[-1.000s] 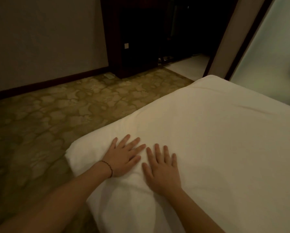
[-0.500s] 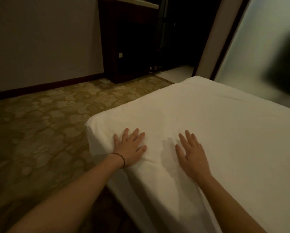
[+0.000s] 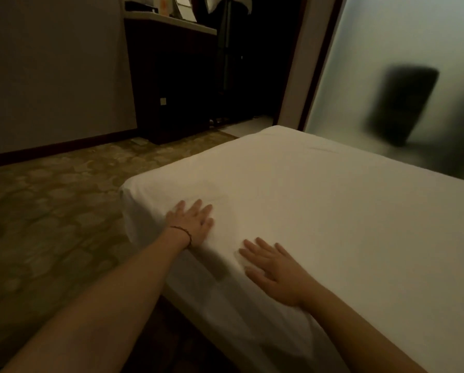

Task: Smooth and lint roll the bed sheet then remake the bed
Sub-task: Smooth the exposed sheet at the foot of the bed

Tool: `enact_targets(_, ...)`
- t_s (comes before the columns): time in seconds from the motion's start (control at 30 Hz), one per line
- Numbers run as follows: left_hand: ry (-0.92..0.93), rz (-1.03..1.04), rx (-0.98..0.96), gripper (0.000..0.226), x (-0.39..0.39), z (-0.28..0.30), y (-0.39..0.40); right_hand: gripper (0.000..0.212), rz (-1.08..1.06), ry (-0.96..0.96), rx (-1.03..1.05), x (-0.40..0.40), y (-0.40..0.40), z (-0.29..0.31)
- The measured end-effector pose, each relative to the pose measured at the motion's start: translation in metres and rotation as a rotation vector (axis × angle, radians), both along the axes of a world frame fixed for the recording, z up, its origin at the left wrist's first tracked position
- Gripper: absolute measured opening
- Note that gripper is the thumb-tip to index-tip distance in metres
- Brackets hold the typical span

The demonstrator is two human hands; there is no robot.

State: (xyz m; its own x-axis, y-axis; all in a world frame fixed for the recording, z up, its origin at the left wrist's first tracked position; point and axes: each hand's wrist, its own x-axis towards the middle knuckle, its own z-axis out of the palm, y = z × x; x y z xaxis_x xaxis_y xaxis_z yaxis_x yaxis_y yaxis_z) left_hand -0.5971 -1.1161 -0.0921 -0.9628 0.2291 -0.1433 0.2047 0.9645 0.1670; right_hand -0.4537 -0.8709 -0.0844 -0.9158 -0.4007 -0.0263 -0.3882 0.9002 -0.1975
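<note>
The fingers (image 3: 255,244) of both hands are straight and spread wide, holding nothing, and they press flat on the white bed sheet (image 3: 319,205), which covers the whole bed. The left hand (image 3: 192,223) lies near the bed's corner and the right hand (image 3: 275,269) by its near edge. If either hand pushes too hard toward the edge, the sheet could slide off the corner or bunch into new wrinkles.

Two bare forearms in view, no sleeves on either; the left hand (image 3: 192,223) carries a thin dark beaded bracelet (image 3: 183,233) around the wrist, just behind the palm; the right hand (image 3: 275,270) wears nothing, no ring or watch visible; fingers slightly motion-blurred.
</note>
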Motion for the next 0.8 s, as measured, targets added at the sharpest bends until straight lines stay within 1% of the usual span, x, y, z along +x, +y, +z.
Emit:
enact_targets(0.03, -0.015, 0.038, -0.015, 0.058, -0.001, 0.0, -0.008, 0.053, -0.047, 0.021, -0.074, 0.008, 0.009, 0.002)
enact_targets(0.07, -0.019, 0.074, -0.031, 0.059, -0.002, 0.001, -0.014, 0.054, -0.118, 0.058, -0.104, 0.014, 0.021, 0.004)
enact_targets(0.13, 0.041, 0.148, -0.036, 0.061, 0.003, 0.006, -0.006, 0.057, -0.294, 0.13, -0.038, 0.024, 0.048, 0.004)
enact_targets(0.17, 0.097, 0.16, 0.003, 0.062, 0.01, 0.011, 0.007, 0.058, -0.394, 0.127, 0.009, 0.03, 0.059, 0.003)
enact_targets(0.2, 0.145, 0.123, 0.073, 0.063, 0.019, 0.015, 0.025, 0.058, -0.483, 0.101, 0.044, 0.035, 0.065, 0.002)
enact_targets(0.23, 0.177, 0.026, 0.153, 0.065, 0.031, 0.018, 0.046, 0.059, -0.536, 0.07, 0.069, 0.039, 0.066, 0.0)
enact_targets(0.27, 0.196, -0.107, 0.215, 0.065, 0.048, 0.018, 0.069, 0.059, -0.546, 0.051, 0.088, 0.044, 0.064, -0.002)
enact_targets(0.3, 0.201, -0.243, 0.237, 0.063, 0.068, 0.014, 0.093, 0.06, -0.525, 0.046, 0.098, 0.049, 0.061, -0.004)
enact_targets(0.33, 0.195, -0.362, 0.209, 0.06, 0.089, 0.007, 0.113, 0.06, -0.492, 0.055, 0.104, 0.056, 0.06, -0.005)
enact_targets(0.37, 0.178, -0.45, 0.135, 0.057, 0.109, 0.0, 0.129, 0.06, -0.463, 0.068, 0.105, 0.065, 0.063, -0.006)
enact_targets(0.4, 0.171, -0.49, 0.063, 0.057, 0.123, -0.007, 0.137, 0.06, -0.448, 0.075, 0.106, 0.075, 0.07, -0.005)
enact_targets(0.47, 0.204, -0.462, 0.018, 0.059, 0.128, -0.017, 0.136, 0.06, -0.478, 0.078, 0.116, 0.1, 0.095, -0.005)
enact_targets(0.53, 0.213, -0.372, 0.045, 0.063, 0.115, -0.017, 0.123, 0.065, -0.558, 0.084, 0.129, 0.13, 0.121, -0.01)
enact_targets(0.63, 0.104, -0.232, 0.027, 0.064, 0.1, -0.01, 0.112, 0.079, -0.644, 0.079, 0.135, 0.167, 0.14, -0.016)
enact_targets(0.7, 0.062, -0.183, 0.045, 0.066, 0.109, -0.004, 0.122, 0.093, -0.656, 0.066, 0.137, 0.179, 0.139, -0.017)
enact_targets(0.73, 0.059, -0.198, 0.094, 0.068, 0.119, 0.0, 0.132, 0.097, -0.644, 0.065, 0.128, 0.181, 0.136, -0.017)
enact_targets(0.77, 0.074, -0.256, 0.152, 0.068, 0.132, 0.004, 0.146, 0.097, -0.627, 0.07, 0.108, 0.181, 0.132, -0.017)
enact_targets(0.8, 0.1, -0.35, 0.197, 0.066, 0.148, 0.007, 0.161, 0.091, -0.613, 0.089, 0.073, 0.18, 0.127, -0.017)
